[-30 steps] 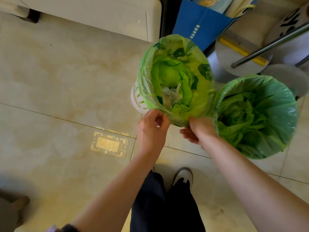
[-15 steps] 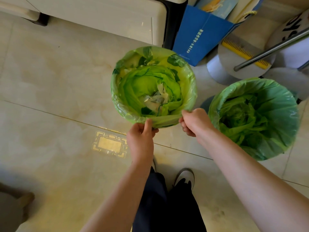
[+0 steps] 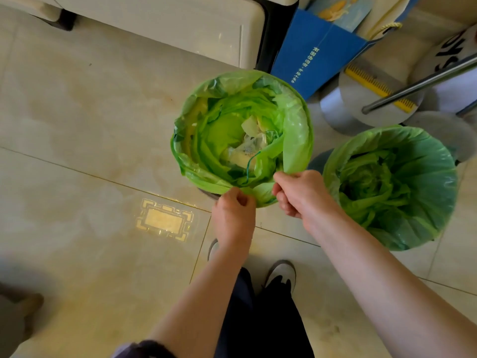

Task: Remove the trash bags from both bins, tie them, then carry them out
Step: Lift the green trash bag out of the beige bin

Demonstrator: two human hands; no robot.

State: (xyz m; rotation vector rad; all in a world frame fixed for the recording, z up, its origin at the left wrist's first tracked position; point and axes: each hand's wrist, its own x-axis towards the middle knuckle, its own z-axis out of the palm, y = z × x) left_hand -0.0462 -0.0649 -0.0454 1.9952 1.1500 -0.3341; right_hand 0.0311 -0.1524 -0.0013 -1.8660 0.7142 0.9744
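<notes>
Bright, warm daylight, soft shadows, wide-angle bending at edges, corners perhaps slightly blurred

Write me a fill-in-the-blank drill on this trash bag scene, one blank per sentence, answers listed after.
1. Both hands pinch the near rim of the ____ green bag.
2. The right hand has peeled the rim loose; the left hand grips it ____ that hand.
3. The other green bag is touched by ____ hand.
4. The paper bag behind is ____.

Answers: left; beside; neither; blue

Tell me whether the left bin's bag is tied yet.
Not tied. The bag gapes open over the bin, trash showing inside; both hands pinch its near rim.
</notes>
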